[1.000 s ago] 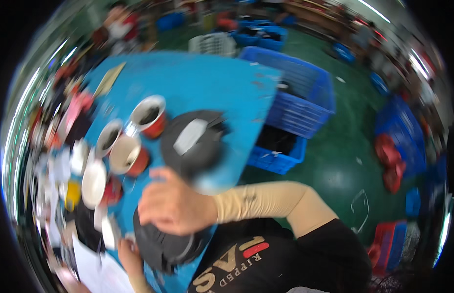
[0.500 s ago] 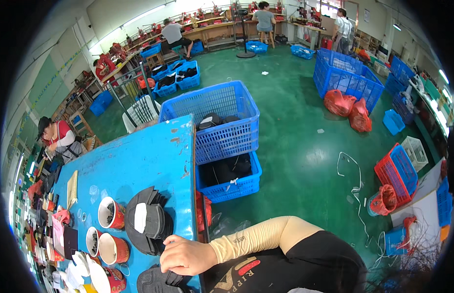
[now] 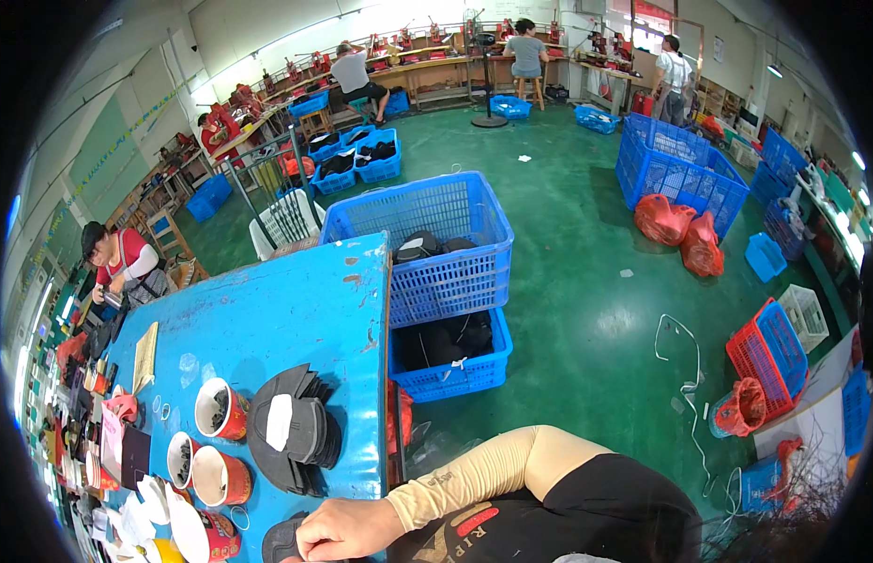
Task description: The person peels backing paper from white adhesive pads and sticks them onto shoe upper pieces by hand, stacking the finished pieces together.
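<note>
My right hand [image 3: 350, 530] is at the bottom edge of the picture, its fingers curled and their tips partly cut off. It lies against a dark stitched, cap-like piece [image 3: 280, 540] on the blue table [image 3: 296, 291]; what is between the fingers is hidden. Just beyond the hand stands a stack of black cap-like pieces [image 3: 310, 427], with a white oval patch [image 3: 279, 422] on top. To the left of this stack are red paper cups, one [image 3: 235, 415] with small dark bits inside. My left hand is out of view.
Two stacked blue crates [image 3: 455, 291] holding black pieces stand beyond the table's right edge. A co-worker [image 3: 127, 263] is at the far left. Red bags [image 3: 663, 219] and a large blue crate [image 3: 680, 178] sit on the green floor, with a loose white cord [image 3: 688, 375] nearer.
My right hand has moved lower and slightly left, away from the tall black stack, over the nearer dark piece. The whole view has shifted slightly.
</note>
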The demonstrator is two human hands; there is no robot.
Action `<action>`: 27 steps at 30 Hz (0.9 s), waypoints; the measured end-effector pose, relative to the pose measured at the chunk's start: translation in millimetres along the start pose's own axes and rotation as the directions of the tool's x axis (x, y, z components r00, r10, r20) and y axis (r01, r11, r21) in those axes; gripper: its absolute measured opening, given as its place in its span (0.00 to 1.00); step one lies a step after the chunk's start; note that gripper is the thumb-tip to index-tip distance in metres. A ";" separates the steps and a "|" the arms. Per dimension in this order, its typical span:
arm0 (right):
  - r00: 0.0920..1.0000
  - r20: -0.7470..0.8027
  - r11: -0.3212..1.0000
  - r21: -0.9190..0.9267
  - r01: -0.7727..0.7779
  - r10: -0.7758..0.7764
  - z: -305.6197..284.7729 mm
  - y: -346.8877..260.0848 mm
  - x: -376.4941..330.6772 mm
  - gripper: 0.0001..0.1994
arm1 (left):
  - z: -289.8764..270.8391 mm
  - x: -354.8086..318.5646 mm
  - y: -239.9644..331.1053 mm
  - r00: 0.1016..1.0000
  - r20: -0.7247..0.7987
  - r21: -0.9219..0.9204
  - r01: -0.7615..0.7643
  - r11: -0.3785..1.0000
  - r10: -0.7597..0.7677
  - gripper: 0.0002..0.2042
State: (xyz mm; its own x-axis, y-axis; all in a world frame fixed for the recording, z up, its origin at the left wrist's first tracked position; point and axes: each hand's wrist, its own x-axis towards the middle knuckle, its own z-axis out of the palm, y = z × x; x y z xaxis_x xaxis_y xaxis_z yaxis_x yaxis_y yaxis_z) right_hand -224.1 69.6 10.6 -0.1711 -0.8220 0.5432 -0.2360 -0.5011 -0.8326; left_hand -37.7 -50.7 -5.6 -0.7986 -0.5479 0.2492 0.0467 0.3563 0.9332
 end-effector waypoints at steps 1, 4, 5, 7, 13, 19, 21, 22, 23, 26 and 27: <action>1.000 -0.008 1.000 -0.002 -0.004 0.004 -1.0 -1.0 -1.9 0.10 | 2.1 1.6 -6.2 1.000 0.009 -0.002 0.002 1.000 -0.002 0.18; 0.990 -0.136 0.997 0.069 -0.027 0.036 -3.8 -2.9 -4.9 0.09 | 21.2 11.2 -0.5 0.999 -0.001 -0.035 0.038 0.999 -0.038 0.11; 0.990 -0.137 0.995 0.098 -0.015 0.028 -5.8 -4.0 -5.8 0.10 | 22.8 12.1 0.0 0.999 0.003 -0.034 0.040 0.999 -0.040 0.11; 0.990 -0.140 0.992 0.130 -0.004 0.022 -8.6 0.0 -6.4 0.10 | 23.7 13.3 0.5 0.999 0.021 0.038 0.048 0.998 -0.048 0.11; 0.967 -0.116 0.972 0.089 -0.218 0.227 -17.4 0.5 -4.7 0.05 | 35.3 13.7 8.1 0.982 0.047 -0.235 0.188 0.954 -0.182 0.10; 0.970 -0.205 0.980 0.173 -0.098 0.133 -23.1 5.9 -3.8 0.09 | 35.7 26.8 14.2 0.975 -0.038 0.009 0.221 0.975 -0.220 0.09; 0.965 -0.184 0.958 0.250 -0.138 0.187 -28.4 11.1 -7.2 0.08 | 27.1 26.1 -7.3 0.985 -0.041 0.240 0.170 0.956 -0.165 0.10; 0.963 -0.136 0.928 0.328 -0.178 0.233 -27.7 11.5 -5.2 0.08 | 27.0 22.8 -7.0 0.985 -0.052 0.235 0.173 0.957 -0.165 0.10; 0.964 -0.126 0.928 0.325 -0.181 0.232 -27.6 9.7 -4.0 0.08 | 28.6 18.4 -5.3 0.988 -0.061 0.188 0.153 0.970 -0.144 0.10; 0.958 -0.089 0.958 0.121 -0.261 0.273 -34.8 1.3 -6.1 0.07 | 31.6 16.8 -6.2 0.990 -0.049 0.162 0.141 0.977 -0.134 0.10; 0.956 -0.060 0.953 0.120 -0.279 0.287 -37.1 0.8 -8.1 0.07 | 31.7 16.7 -8.0 0.988 -0.033 0.188 0.152 0.970 -0.149 0.10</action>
State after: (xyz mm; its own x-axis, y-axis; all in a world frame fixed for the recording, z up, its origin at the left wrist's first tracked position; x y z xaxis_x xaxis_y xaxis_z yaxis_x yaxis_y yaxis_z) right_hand -258.4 85.9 9.6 -0.2890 -0.9133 0.2869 -0.0628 -0.2810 -0.9577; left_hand -70.5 -38.8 -17.1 -0.7764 -0.6194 0.1162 -0.1888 0.4045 0.8948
